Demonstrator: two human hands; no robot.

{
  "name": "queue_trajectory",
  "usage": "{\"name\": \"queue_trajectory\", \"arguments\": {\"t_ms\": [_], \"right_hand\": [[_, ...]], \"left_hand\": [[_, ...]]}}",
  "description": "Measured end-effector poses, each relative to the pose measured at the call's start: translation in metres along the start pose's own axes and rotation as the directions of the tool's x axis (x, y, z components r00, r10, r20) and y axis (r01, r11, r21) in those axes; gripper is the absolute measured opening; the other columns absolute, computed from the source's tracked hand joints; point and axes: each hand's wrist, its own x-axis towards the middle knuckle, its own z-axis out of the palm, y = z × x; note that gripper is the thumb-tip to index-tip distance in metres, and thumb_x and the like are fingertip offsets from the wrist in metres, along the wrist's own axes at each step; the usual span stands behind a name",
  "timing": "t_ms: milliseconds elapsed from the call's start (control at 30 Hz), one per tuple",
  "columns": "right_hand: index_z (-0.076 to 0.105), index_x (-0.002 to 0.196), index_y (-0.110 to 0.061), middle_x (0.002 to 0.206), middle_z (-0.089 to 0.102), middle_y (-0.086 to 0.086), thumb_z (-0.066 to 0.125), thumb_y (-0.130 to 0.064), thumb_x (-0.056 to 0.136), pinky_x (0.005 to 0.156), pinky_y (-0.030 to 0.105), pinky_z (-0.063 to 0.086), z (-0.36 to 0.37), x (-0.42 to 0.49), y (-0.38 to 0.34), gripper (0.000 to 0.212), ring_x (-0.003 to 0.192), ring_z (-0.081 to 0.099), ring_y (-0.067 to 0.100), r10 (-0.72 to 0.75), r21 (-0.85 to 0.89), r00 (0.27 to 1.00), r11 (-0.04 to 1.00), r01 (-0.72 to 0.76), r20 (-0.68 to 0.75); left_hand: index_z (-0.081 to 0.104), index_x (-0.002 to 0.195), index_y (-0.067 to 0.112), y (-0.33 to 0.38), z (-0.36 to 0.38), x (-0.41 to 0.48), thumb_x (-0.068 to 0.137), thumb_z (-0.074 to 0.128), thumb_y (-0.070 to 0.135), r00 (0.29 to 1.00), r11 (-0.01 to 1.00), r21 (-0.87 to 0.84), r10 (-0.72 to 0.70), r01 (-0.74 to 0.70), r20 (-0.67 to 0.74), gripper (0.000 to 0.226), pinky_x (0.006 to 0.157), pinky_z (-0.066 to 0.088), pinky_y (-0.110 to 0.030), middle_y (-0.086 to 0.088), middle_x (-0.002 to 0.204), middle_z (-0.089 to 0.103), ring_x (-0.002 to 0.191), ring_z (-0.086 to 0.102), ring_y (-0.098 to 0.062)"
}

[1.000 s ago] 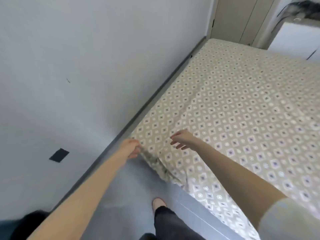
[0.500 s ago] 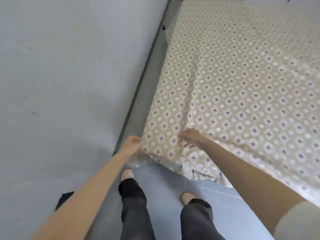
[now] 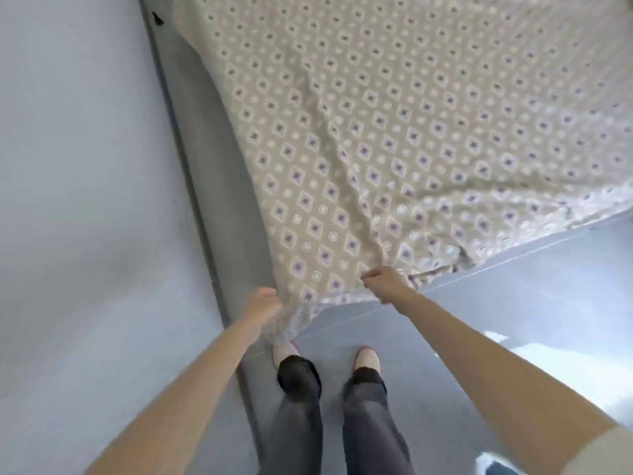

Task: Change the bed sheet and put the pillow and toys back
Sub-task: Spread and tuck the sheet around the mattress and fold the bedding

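Spreading far and to the right from its near corner, the bed sheet (image 3: 376, 149) is beige, printed with rows of small purple diamonds and white rings, and creased in folds that run toward the hands. It covers most of the bed (image 3: 209, 138), of which a bare grey strip shows along the sheet's left edge. The near corner is held up over the floor. The left hand (image 3: 265, 303) grips that corner with curled fingers, and a bunch of fabric hangs down below it. The right hand (image 3: 383, 281), just to the right, pinches the sheet's near hem between thumb and fingers.

Left of the grey strip stands a plain pale wall (image 3: 85, 183). Below the hands lies a grey-blue floor (image 3: 496, 320), where the person's feet in pale slippers (image 3: 368, 358) and dark trousers (image 3: 370, 423) stand side by side. A light sleeve (image 3: 613, 454) shows at the near right.
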Motion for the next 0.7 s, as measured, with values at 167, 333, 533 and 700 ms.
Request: {"name": "queue_trajectory", "arguments": {"t_ms": [167,333,533,700], "right_hand": [[0.056,0.119,-0.014,0.118,0.055,0.009,0.048,-0.014,0.089,0.084,0.032,0.045,0.028,0.031,0.032,0.031,0.105,0.052,0.026,0.071,0.003,0.993,0.997,-0.071,-0.096],[0.036,0.139,-0.01,0.138,0.039,0.009,0.05,-0.008,0.086,0.105,0.041,0.036,0.05,0.071,0.06,0.054,0.13,0.032,0.028,0.037,-0.009,0.959,0.999,-0.041,-0.28],[0.029,0.137,-0.006,0.136,0.04,0.009,0.049,-0.007,0.088,0.101,0.035,0.031,0.061,0.122,0.092,0.053,0.129,0.033,0.029,0.063,0.092,0.916,0.995,-0.029,-0.395],[0.055,0.111,-0.005,0.114,0.058,0.016,0.042,-0.022,0.095,0.092,0.047,0.046,0.061,0.138,0.105,0.027,0.111,0.052,0.035,0.046,0.056,0.928,0.998,-0.028,-0.37]], "left_hand": [[0.052,0.12,0.013,-0.025,0.018,0.051,0.086,0.065,0.009,0.999,0.991,0.134,0.015,-0.022,0.05,0.036,0.094,0.044,-0.037,-0.003,0.108,0.052,0.105,0.054,-0.023],[0.039,0.14,0.007,-0.051,0.052,0.105,0.086,0.066,0.012,0.991,0.933,0.339,0.099,-0.122,0.085,0.06,0.09,0.04,-0.029,-0.012,0.138,0.046,0.125,0.047,-0.029],[0.051,0.082,0.011,-0.074,0.072,0.156,0.083,0.067,0.024,0.961,0.78,0.581,0.274,-0.235,0.021,0.021,0.059,0.036,-0.028,0.002,0.072,0.051,0.071,0.052,-0.02],[0.037,0.061,0.02,-0.088,0.067,0.16,0.087,0.061,0.038,0.922,0.599,0.754,0.386,-0.268,0.022,0.039,0.051,0.029,-0.028,0.004,0.06,0.044,0.061,0.047,-0.02]]}}
